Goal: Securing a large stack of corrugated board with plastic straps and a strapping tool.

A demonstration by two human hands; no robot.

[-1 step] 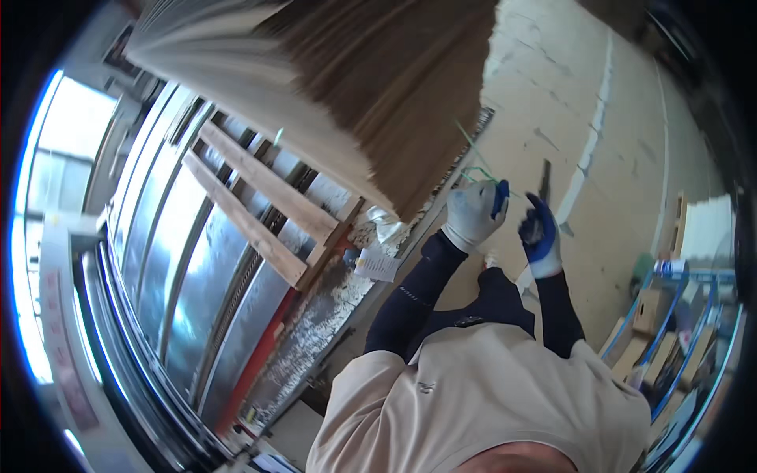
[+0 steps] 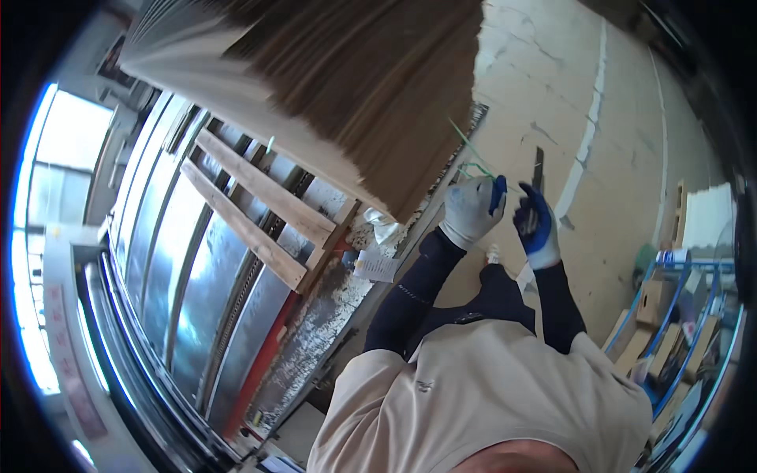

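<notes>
My left hand [image 2: 471, 210], in a grey glove with a blue palm, is closed around a thin green strap [image 2: 473, 154] that runs up along the edge of a big stack of thin brown wooden sheets [image 2: 355, 94]. My right hand [image 2: 536, 227], in a blue glove, sits just right of the left hand and grips a narrow dark blade-like tool [image 2: 538, 167] that points upward. The two hands are close together at the stack's corner, over the concrete floor [image 2: 568, 102].
The stack rests on pale wooden pallet slats [image 2: 260, 209]. A white paper tag [image 2: 374, 266] lies by a metal rail. Corrugated metal sheeting [image 2: 197, 276] fills the left. A blue cart with cardboard boxes [image 2: 670, 315] stands at the right.
</notes>
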